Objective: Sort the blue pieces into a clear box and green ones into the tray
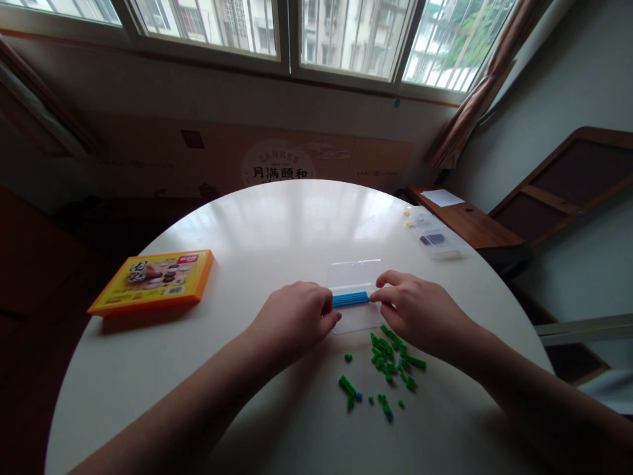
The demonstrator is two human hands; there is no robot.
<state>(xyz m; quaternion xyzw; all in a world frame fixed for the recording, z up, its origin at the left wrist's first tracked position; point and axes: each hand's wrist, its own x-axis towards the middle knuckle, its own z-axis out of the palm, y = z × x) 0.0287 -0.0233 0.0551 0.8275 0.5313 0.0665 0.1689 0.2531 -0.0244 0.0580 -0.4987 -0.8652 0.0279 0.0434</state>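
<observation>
A narrow blue strip of small bricks (351,299) is held level between my two hands, just above a clear plastic case (354,275) that lies open on the round white table (237,251). My left hand (295,316) is closed in a pinch on the strip's left end. My right hand (418,311) pinches the right end with thumb and fingers. Several tiny green bricks (390,356), with a blue one or two among them, lie scattered just in front of my right hand.
An orange box with printed pictures (154,280) lies at the table's left. Small clear bags (431,232) sit at the far right edge, by a wooden side table with a paper (442,197). Windows and a curtain stand behind.
</observation>
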